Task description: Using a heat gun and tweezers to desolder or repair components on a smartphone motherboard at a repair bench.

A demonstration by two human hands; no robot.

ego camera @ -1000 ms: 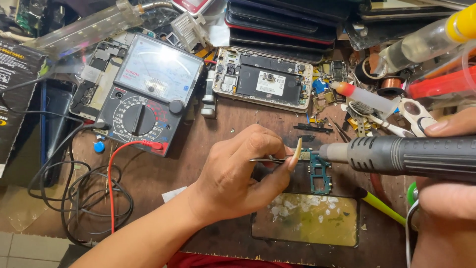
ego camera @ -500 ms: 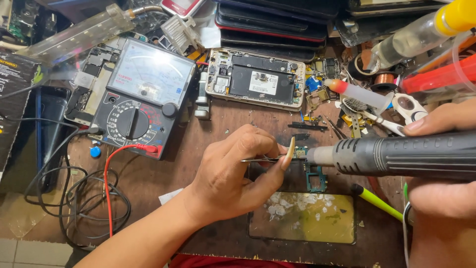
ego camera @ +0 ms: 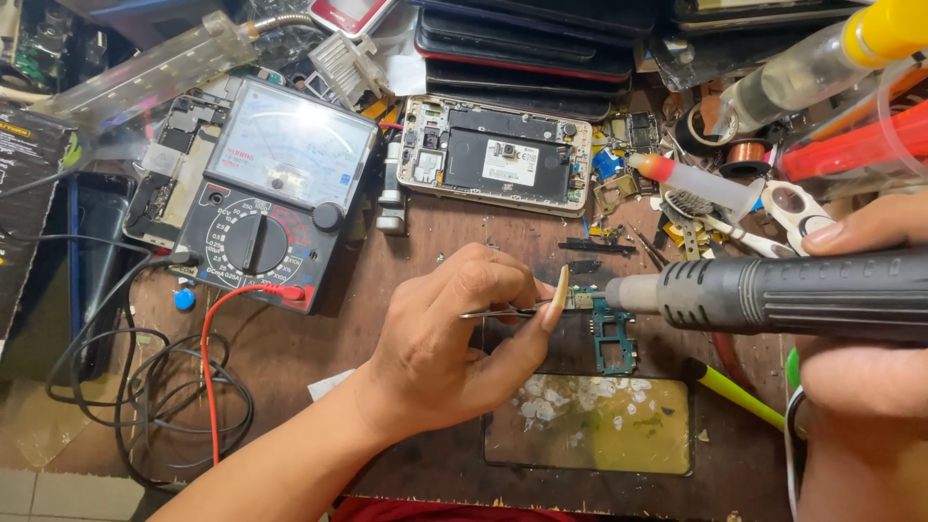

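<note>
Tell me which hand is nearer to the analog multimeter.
Left. The left hand, pinching tweezers, sits just right of the analog multimeter on the bench. The right hand, holding the hot-air tool, is at the far right edge, much farther away.

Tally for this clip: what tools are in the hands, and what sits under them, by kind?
Tweezers, in left hand: 1
Hot-air handpiece, in right hand: 1
Small circuit board under the nozzle: 1
Total: 3
</note>
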